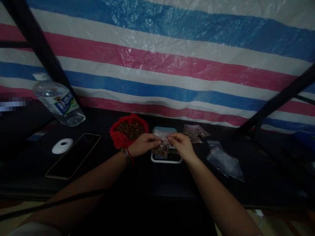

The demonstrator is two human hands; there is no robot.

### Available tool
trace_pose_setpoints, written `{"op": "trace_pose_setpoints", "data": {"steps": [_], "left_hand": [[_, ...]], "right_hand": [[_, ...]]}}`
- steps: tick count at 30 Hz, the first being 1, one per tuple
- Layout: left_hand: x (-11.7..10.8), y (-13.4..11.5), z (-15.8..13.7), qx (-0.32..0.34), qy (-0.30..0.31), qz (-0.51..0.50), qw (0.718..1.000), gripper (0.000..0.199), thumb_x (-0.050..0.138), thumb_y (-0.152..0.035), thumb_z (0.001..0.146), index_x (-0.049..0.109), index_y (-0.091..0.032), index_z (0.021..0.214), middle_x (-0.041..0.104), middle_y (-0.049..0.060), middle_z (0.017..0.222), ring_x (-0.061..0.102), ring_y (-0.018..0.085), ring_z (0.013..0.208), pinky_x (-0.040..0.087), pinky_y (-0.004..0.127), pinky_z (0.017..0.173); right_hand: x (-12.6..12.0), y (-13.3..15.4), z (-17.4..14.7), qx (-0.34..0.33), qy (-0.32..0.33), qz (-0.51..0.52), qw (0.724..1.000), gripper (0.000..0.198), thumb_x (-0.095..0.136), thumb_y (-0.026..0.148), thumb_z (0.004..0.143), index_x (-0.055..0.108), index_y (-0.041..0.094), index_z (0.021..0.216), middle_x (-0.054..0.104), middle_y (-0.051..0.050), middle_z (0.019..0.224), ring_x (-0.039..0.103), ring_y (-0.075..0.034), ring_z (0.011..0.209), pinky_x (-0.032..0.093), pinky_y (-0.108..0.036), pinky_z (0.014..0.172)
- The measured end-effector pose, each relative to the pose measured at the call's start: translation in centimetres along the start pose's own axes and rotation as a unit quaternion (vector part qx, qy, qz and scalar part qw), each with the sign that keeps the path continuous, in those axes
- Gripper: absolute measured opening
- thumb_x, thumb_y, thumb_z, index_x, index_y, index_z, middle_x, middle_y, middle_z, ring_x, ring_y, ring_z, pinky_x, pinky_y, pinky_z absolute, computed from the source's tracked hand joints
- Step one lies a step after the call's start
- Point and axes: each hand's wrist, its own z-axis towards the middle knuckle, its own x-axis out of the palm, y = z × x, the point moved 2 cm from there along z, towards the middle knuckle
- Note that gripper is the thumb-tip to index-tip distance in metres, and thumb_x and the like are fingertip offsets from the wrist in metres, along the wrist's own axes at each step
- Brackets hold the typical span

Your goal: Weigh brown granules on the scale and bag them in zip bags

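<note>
Both of my hands pinch a small clear zip bag (162,148) with brown bits in its lower part. My left hand (143,144) grips its left side, and my right hand (183,144) has the right side near the top. The bag is above a white digital scale (166,160), which it partly covers. Just left of the scale sits a red plastic bag (117,139), rolled open and full of small brown pieces (130,129). To the right lie several filled zip bags (195,131). Nearer me on that side is a pile of flat, clear zip bags (225,162).
A large clear bottle (60,100) stands at the back left. In front of it are a white rounded device (62,146) and a phone (73,156) on the black table (165,185). Striped plastic sheeting (171,62) hangs behind, with dark metal poles (280,94) at both sides.
</note>
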Motion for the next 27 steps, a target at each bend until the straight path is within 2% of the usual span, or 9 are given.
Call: {"op": "trace_pose_setpoints", "data": {"steps": [4,6,9,12,17,22,27], "left_hand": [[0.0,-0.1,0.1,0.018,0.005,0.011,1.000,0.030,0.066,-0.042,0.076,0.070,-0.012,0.083,0.069,0.004,0.077,0.061,0.015,0.070,0.048,0.026,0.068],[-0.2,-0.2,0.1,0.029,-0.040,0.005,0.999,0.031,0.065,-0.043,0.077,0.069,-0.012,0.082,0.069,0.004,0.078,0.061,0.015,0.071,0.049,0.027,0.069],[-0.5,-0.3,0.1,0.022,-0.103,0.004,0.994,0.032,0.065,-0.044,0.077,0.067,-0.012,0.079,0.066,0.003,0.072,0.058,0.013,0.064,0.047,0.024,0.061],[-0.6,-0.4,0.0,0.019,-0.124,0.011,0.992,0.033,0.066,-0.045,0.075,0.065,-0.012,0.078,0.063,0.002,0.067,0.054,0.011,0.057,0.044,0.021,0.053],[-0.7,-0.6,-0.2,0.045,-0.161,0.028,0.986,0.029,0.065,-0.043,0.076,0.063,-0.014,0.078,0.061,0.000,0.066,0.053,0.010,0.056,0.044,0.021,0.053],[-0.6,-0.8,-0.4,0.059,-0.157,0.040,0.985,0.028,0.066,-0.042,0.076,0.064,-0.014,0.076,0.061,0.000,0.064,0.053,0.010,0.054,0.043,0.020,0.052],[-0.5,-1.3,-0.7,0.072,-0.129,0.045,0.988,0.026,0.065,-0.039,0.077,0.064,-0.014,0.070,0.062,0.001,0.062,0.054,0.010,0.053,0.044,0.021,0.052]], "right_hand": [[0.2,-0.2,0.0,0.005,-0.016,0.012,1.000,0.017,0.068,0.037,0.074,0.071,0.021,0.077,0.068,0.000,0.070,0.062,-0.014,0.062,0.049,-0.025,0.059],[0.3,-0.3,0.0,0.008,-0.022,0.025,0.999,0.017,0.069,0.037,0.074,0.070,0.021,0.080,0.068,0.000,0.071,0.061,-0.014,0.061,0.049,-0.024,0.057],[0.4,-0.4,-0.1,0.013,-0.032,0.034,0.999,0.019,0.068,0.038,0.074,0.068,0.020,0.081,0.067,0.000,0.071,0.059,-0.013,0.058,0.047,-0.023,0.053],[0.4,-0.2,-0.2,0.006,-0.045,0.027,0.999,0.018,0.067,0.037,0.074,0.067,0.020,0.079,0.065,0.000,0.068,0.058,-0.012,0.057,0.047,-0.023,0.052],[0.5,0.1,-0.3,-0.010,-0.041,0.001,0.999,0.017,0.069,0.037,0.072,0.067,0.020,0.075,0.065,0.000,0.067,0.058,-0.013,0.058,0.047,-0.024,0.054],[0.3,0.5,-0.4,-0.025,-0.066,0.000,0.998,0.016,0.070,0.036,0.072,0.067,0.021,0.074,0.066,0.000,0.069,0.061,-0.014,0.061,0.049,-0.026,0.059],[0.1,0.9,-0.7,-0.032,-0.074,-0.007,0.997,0.016,0.070,0.036,0.073,0.067,0.020,0.071,0.064,0.000,0.064,0.058,-0.013,0.057,0.047,-0.025,0.055]]}}
